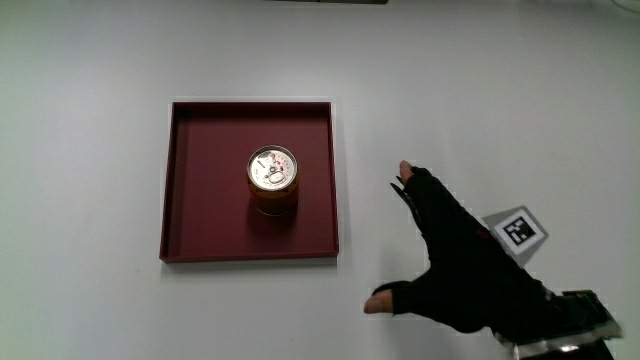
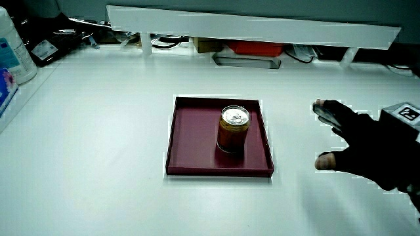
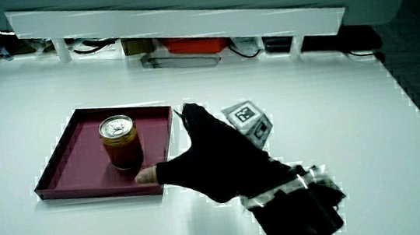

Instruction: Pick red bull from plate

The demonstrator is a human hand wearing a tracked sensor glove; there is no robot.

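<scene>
The forearm (image 1: 560, 320) runs off the picture's edge in the main view, at about four o'clock from the hand (image 1: 455, 260). In a side view the hand (image 2: 367, 147) is also cut off past the wrist. The can's (image 1: 272, 180) label cannot be read in any view.

Can (image 1: 272, 178) stands upright in tray (image 1: 180, 180), hands (image 1: 455, 255) beside it.

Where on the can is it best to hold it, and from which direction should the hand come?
Probably around the side wall of the can, above the rim of the tray. The can stands upright mid-tray, so the open hand, beside the tray, could come in over that rim.
</scene>
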